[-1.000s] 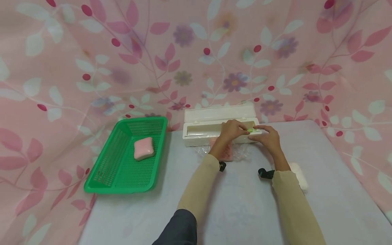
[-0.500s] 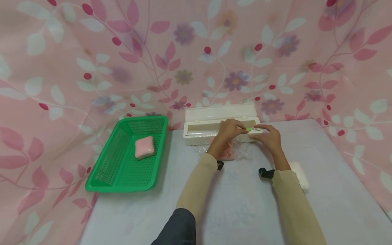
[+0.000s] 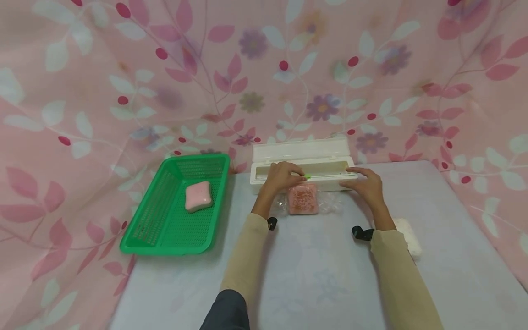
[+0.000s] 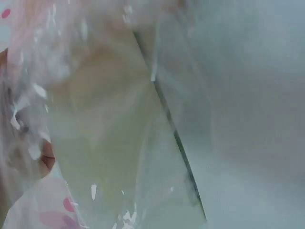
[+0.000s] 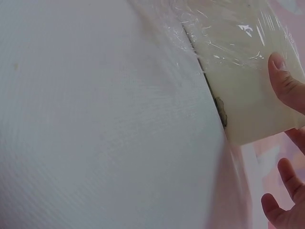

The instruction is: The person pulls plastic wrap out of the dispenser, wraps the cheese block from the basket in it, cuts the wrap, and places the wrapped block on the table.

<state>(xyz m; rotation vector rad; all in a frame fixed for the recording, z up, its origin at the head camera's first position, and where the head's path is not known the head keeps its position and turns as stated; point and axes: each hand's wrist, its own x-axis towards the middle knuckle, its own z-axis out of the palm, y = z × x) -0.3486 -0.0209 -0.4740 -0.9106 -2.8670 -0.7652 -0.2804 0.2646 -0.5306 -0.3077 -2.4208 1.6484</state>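
Observation:
A long white plastic-wrap dispenser box [image 3: 327, 184] lies at the back of the table with its lid [image 3: 301, 149] up. My left hand [image 3: 282, 176] pinches a small green slide cutter [image 3: 307, 176] on its front edge. My right hand [image 3: 367, 185] grips the box's right end, thumb on the front face, as the right wrist view shows. Clear plastic wrap [image 3: 330, 201] hangs from the front over a pink textured block [image 3: 303, 200]. Close up, the left wrist view shows the wrap [image 4: 95, 157] across the box front.
At left stands a green basket [image 3: 169, 250] with a smooth pink block [image 3: 198, 196] inside. A white block [image 3: 408, 236] lies beside the right forearm, partly hidden by it. Floral cloth hangs behind the table.
My left hand has moved left along the box's front edge with the green slide cutter, uncovering more of the pink block. My right hand stays at the box's right end.

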